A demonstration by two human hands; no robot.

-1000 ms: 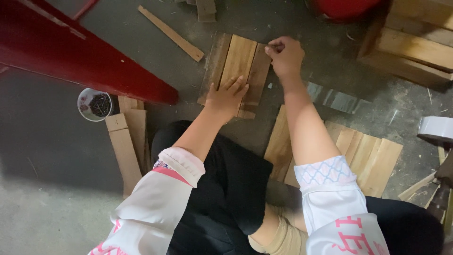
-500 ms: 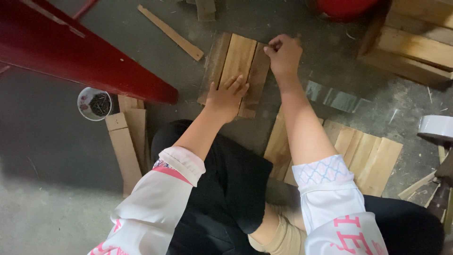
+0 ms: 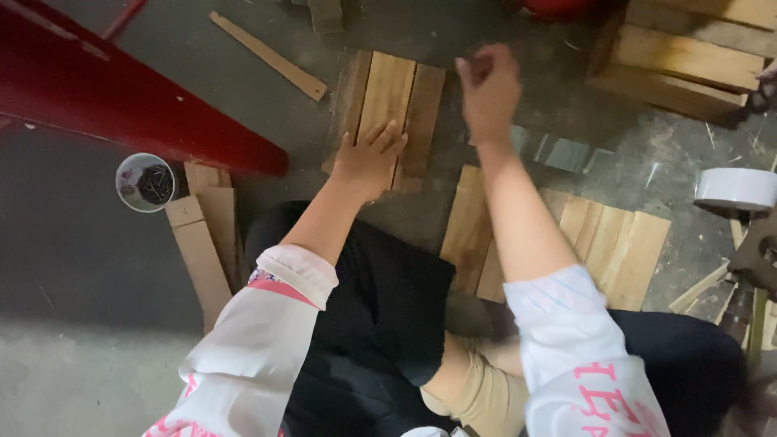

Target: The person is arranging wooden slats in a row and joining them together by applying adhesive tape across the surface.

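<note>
The left hand (image 3: 368,158) lies flat, palm down, fingers spread and open, pressing on the near end of a small panel of wooden slats (image 3: 388,109) that sits on the concrete floor (image 3: 73,259) at about 12 o'clock from the person's knees. The left forearm runs up to it from the 7 o'clock side, sleeve pushed back at the elbow. The right hand (image 3: 488,91) is raised just off the panel's right edge, at roughly 1 o'clock; it is blurred, its fingers curled into a loose fist, and whether anything is pinched inside cannot be told. Three slats show in the panel, side by side and touching. A second, larger group of slats (image 3: 603,243) lies under the right forearm at 3 o'clock, about six boards fanned together. At 9 o'clock stands one round white cup (image 3: 146,182) holding dark nails, beside two short boards (image 3: 202,235). One long thin strip (image 3: 267,55) lies at 11 o'clock, a red beam (image 3: 121,109) crosses at 10 o'clock, one wooden crate (image 3: 688,57) sits at 2 o'clock, and one white tape roll (image 3: 736,188) at 3 o'clock.
</note>
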